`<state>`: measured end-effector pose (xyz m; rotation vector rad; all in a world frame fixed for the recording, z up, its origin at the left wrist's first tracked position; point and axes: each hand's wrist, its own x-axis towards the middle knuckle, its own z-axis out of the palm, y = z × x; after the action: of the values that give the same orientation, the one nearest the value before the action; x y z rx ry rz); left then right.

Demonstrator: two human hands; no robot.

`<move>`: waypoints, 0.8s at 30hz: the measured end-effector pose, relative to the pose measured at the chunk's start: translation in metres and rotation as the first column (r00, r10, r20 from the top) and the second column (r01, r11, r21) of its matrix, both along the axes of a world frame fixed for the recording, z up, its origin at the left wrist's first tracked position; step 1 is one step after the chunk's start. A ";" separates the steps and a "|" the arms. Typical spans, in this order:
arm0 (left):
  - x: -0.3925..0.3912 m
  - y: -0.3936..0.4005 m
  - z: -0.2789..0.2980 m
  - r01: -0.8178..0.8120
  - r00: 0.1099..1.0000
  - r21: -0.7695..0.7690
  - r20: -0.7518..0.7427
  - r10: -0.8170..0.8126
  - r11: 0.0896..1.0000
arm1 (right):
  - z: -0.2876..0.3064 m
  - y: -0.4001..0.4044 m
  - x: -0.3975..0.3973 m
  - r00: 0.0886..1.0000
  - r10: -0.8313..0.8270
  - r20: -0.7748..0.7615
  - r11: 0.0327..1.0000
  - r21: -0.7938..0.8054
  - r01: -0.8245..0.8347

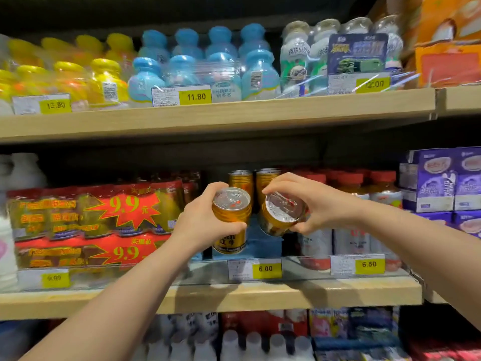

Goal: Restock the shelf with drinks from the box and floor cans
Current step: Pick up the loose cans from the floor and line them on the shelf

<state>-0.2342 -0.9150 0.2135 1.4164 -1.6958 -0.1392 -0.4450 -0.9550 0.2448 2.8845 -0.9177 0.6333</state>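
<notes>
- Left hand (205, 222) and right hand (316, 204): bare, no gloves, rings or watch seen.
- Forearms bare, entering from lower left and lower right; no sleeves seen.

We count four gold cans: one in the left hand (205, 225), one in the right hand (315, 204), and two standing at twelve o'clock behind them (240, 179) (265, 178). We see six yellow price tags (195, 97), three along each shelf edge. At eleven o'clock up top stand eight blue-capped bottles (221, 63), in two rows of four.
</notes>
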 end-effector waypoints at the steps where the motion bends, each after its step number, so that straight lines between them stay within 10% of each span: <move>1: 0.002 -0.004 -0.001 0.005 1.000 0.008 0.007 -0.005 1.000 | 0.000 -0.003 0.000 0.999 -0.022 -0.039 0.999 -0.024 0.021; 24: 0.009 -0.036 -0.014 0.057 0.997 0.104 -0.063 -0.051 0.993 | 0.006 -0.033 0.016 0.855 -0.188 -0.483 0.981 -0.052 0.187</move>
<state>-0.2248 -0.9506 0.1991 1.4300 -1.6991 -0.3034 -0.4289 -0.9881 0.2506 2.6911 -1.0815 -0.1131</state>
